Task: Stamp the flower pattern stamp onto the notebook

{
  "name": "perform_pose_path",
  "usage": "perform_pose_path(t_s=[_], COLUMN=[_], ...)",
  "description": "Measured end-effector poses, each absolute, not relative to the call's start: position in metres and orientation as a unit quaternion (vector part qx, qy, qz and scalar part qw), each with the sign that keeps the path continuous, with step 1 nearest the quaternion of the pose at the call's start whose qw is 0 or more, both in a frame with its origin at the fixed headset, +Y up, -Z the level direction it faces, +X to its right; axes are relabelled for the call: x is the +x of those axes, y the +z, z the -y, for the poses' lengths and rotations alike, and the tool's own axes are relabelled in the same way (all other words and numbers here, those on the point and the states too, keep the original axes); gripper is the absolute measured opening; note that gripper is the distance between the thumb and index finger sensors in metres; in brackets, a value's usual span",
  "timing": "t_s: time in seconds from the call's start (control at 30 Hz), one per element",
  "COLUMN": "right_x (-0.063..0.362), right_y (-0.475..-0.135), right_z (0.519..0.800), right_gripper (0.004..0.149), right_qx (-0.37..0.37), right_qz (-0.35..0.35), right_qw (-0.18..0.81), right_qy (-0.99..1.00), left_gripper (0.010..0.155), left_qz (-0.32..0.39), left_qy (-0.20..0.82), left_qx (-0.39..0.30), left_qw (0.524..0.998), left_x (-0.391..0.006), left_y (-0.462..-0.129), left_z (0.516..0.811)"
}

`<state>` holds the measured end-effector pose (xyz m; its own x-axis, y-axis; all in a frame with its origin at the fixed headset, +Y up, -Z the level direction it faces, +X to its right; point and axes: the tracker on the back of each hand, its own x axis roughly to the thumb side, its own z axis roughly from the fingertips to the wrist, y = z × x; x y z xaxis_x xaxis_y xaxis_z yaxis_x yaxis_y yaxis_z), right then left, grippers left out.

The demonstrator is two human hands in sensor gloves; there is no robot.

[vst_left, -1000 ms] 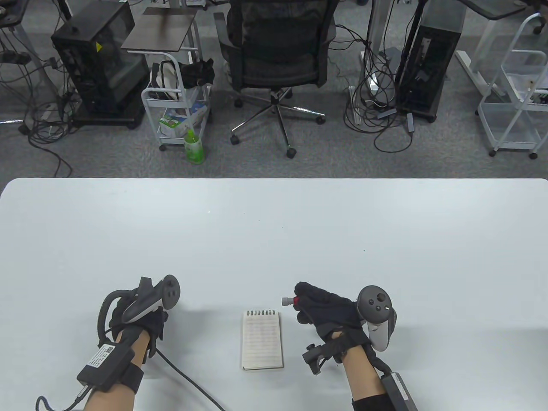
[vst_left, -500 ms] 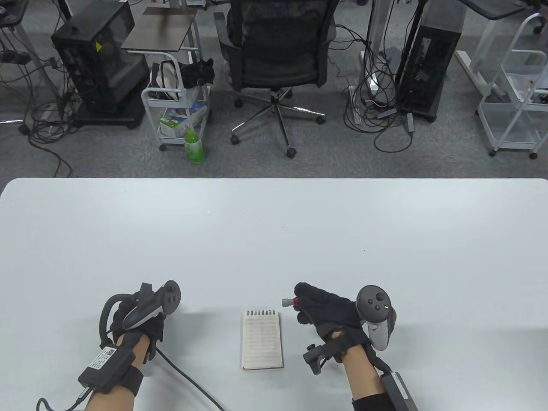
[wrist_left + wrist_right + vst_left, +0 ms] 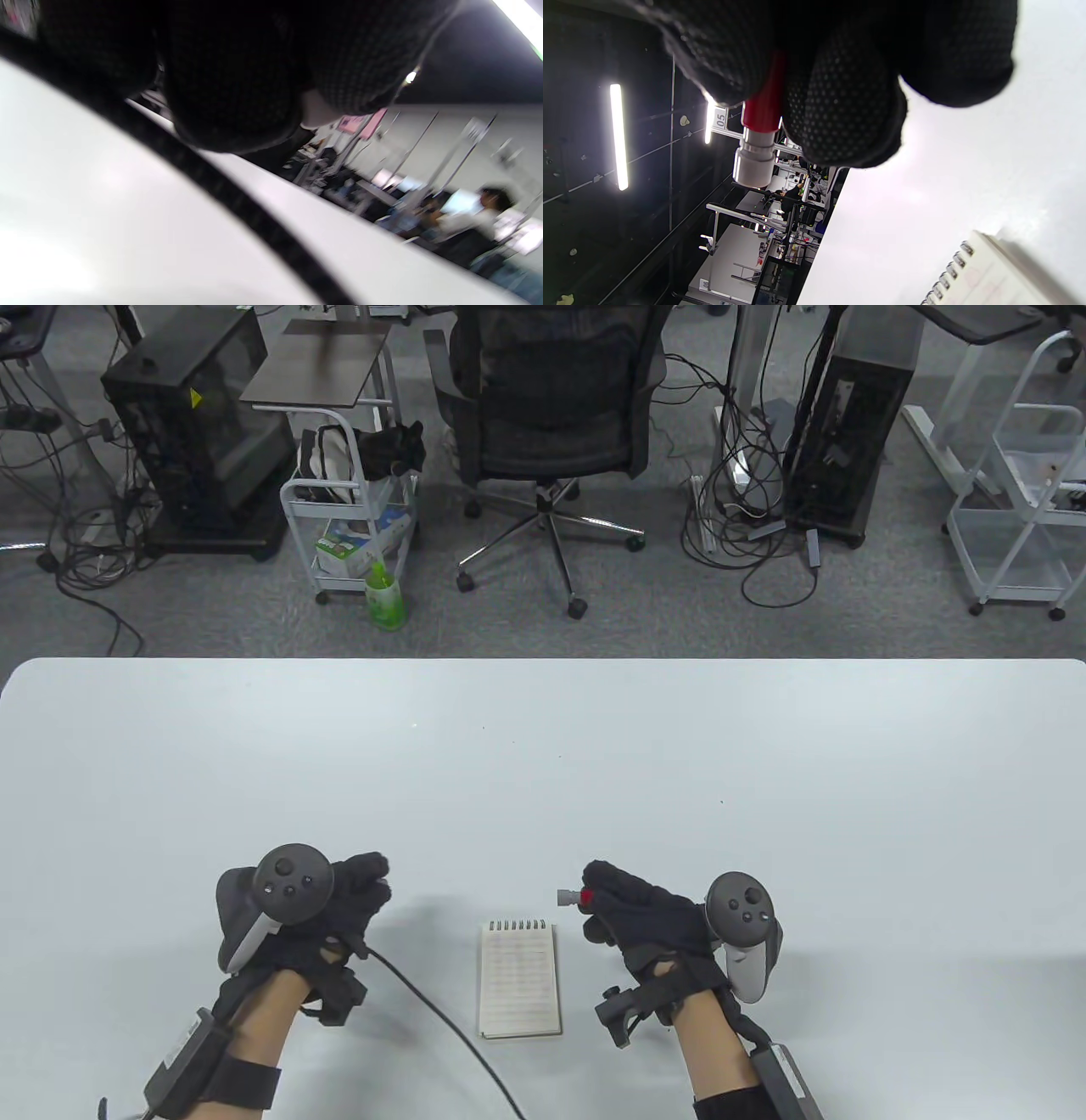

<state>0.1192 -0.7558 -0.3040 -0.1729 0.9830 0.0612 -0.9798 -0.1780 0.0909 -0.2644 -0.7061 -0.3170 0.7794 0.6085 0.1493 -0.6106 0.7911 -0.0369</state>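
A small spiral notebook lies closed on the white table, between my hands. Its corner also shows in the right wrist view. My right hand grips a red stamp with a grey end, held level and pointing left, just right of the notebook's spiral edge and above the table. The stamp shows clearly in the right wrist view. My left hand is palm down, left of the notebook. A small white piece shows pinched between its fingers.
A black cable runs from my left wrist across the table toward the front edge, left of the notebook, and crosses the left wrist view. An office chair and carts stand on the floor beyond the far edge.
My left hand has rolled from on its side to palm down and moved right, toward the notebook, with its fingers now in sight. The right hand with the stamp has barely moved.
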Motion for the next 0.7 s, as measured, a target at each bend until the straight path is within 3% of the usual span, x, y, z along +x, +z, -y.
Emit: perform_pose_path(t_s=[0.17, 0.3, 0.33, 0.47, 0.7], right_x=[0.114, 0.114, 0.114, 0.109, 0.085], right_y=[-0.301, -0.298, -0.297, -0.295, -0.293], right_z=[0.753, 0.750, 0.750, 0.750, 0.755], right_gripper=[0.047, 0.047, 0.047, 0.047, 0.047], right_qx=[0.051, 0.048, 0.051, 0.056, 0.080], right_qz=[-0.005, 0.029, 0.031, 0.019, -0.014], right_qw=[0.663, 0.640, 0.637, 0.658, 0.663], right_qy=[0.747, 0.766, 0.769, 0.750, 0.744], left_gripper=[0.048, 0.049, 0.049, 0.049, 0.049], left_qz=[0.117, 0.115, 0.119, 0.118, 0.128], left_qy=[0.453, 0.550, 0.547, 0.530, 0.566], left_qx=[0.018, 0.019, -0.010, -0.009, -0.028], left_qw=[0.883, 0.827, 0.829, 0.840, 0.814], left_x=[-0.226, -0.202, -0.200, -0.199, -0.196], left_y=[-0.309, -0.302, -0.302, -0.300, -0.299], left_z=[0.707, 0.733, 0.738, 0.746, 0.755])
